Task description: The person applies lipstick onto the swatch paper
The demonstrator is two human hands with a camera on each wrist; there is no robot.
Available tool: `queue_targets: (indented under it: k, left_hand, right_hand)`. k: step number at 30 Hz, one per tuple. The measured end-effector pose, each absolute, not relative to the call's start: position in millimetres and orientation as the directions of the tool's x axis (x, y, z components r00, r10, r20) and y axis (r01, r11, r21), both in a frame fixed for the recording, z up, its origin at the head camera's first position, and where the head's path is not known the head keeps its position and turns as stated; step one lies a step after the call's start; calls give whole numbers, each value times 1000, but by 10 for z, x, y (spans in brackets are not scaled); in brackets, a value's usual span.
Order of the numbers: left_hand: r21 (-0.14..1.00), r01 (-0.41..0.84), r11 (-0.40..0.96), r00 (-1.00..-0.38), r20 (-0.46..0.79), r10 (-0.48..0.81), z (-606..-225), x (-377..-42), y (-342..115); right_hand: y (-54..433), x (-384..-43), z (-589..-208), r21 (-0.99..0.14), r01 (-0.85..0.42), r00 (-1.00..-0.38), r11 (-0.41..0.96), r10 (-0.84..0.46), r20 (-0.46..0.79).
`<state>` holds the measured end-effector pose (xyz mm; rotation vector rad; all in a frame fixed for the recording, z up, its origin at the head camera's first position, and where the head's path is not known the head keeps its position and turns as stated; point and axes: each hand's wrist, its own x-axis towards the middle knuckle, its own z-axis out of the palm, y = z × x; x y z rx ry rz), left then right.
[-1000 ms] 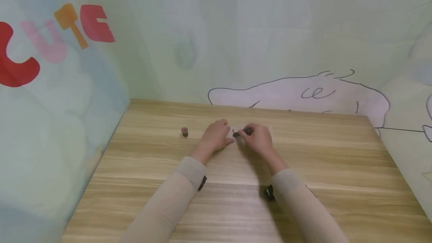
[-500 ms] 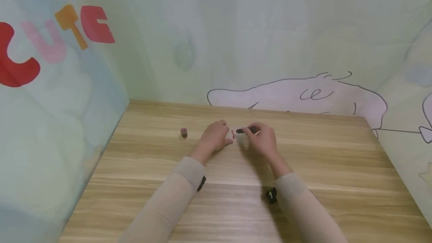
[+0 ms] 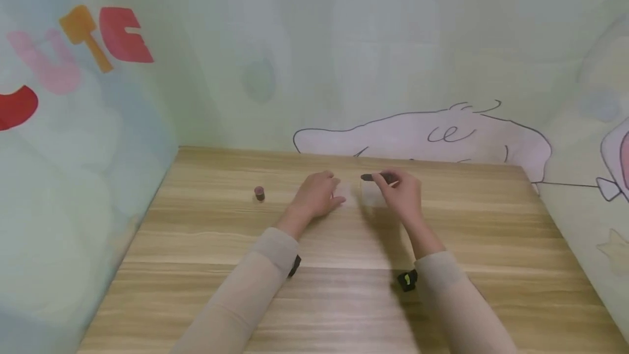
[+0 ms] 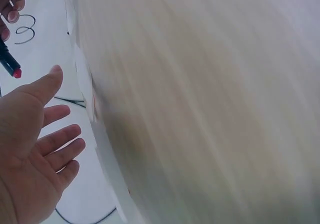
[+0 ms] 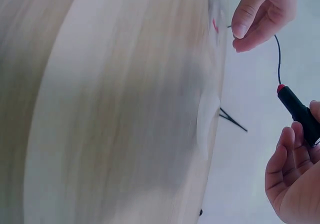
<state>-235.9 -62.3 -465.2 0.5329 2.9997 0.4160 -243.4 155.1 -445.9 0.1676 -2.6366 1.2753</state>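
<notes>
1) The right hand pinches a black stick above the table, its red tip toward the left hand
2) That other hand is apart from it, fingers relaxed, thumb held off; from here I can't tell whether it presses anything
3) A pale sheet lies by its fingers, another pale piece below the stick
4) Farther left, a small dark cap stands on the wooden table
5) Behind, a cartoon outline crosses the wall
</notes>
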Motion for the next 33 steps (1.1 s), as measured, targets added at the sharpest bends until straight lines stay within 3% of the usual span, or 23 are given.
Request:
queue_targets:
  k: [13,33]
  left_hand:
    - [238,368,899,-923,-26,385,-4760,-2414,-480]
    - [137,375,917,-916,-97,389,-4688,-2383,-388]
  right_hand:
    - [1600,-2453,-4471,-747,-233,-962,622,-36,270]
    - [1506,-2528,-4581,-699,-175,-982,693,-74,172]
